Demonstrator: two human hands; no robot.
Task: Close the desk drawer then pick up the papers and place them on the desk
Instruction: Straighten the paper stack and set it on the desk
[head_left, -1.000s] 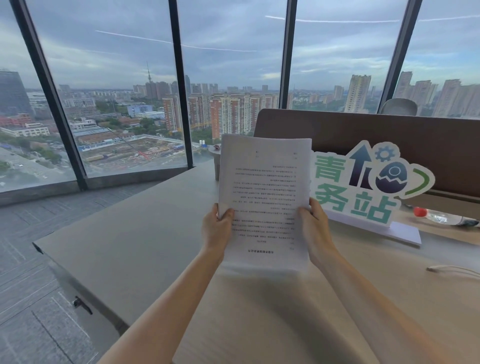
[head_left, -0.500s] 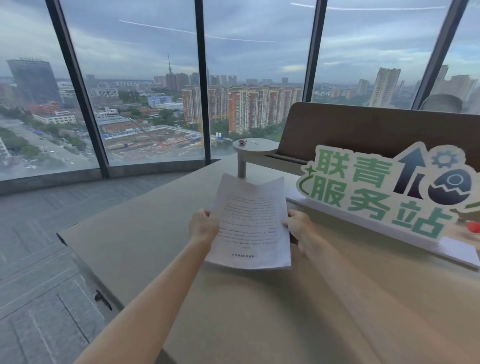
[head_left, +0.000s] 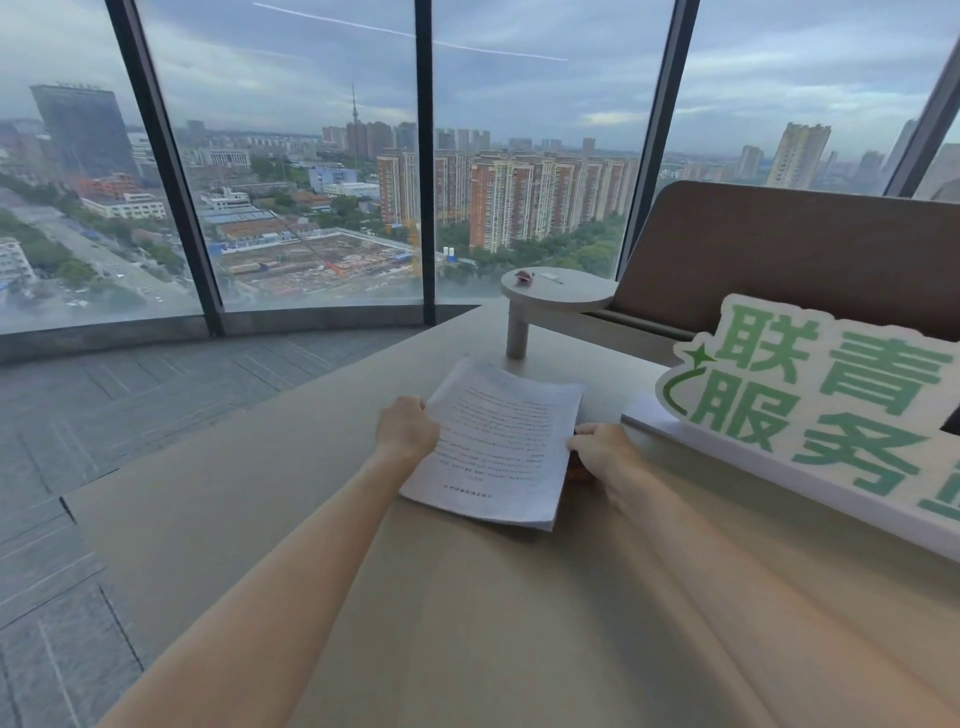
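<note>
A thin stack of printed white papers lies nearly flat on the beige desk, its near edge resting on the top. My left hand grips the stack's left edge. At the right edge, my right hand holds the papers with its fingers curled under them. The desk drawer is not in view.
A white and green sign with large characters stands on the desk to the right of the papers. Behind the papers a small round shelf on a post rises beside a brown divider panel. Floor-to-ceiling windows run along the far side.
Both hands have lowered the papers from upright in front of me down and forward onto the desk. My view has swung left and down.
</note>
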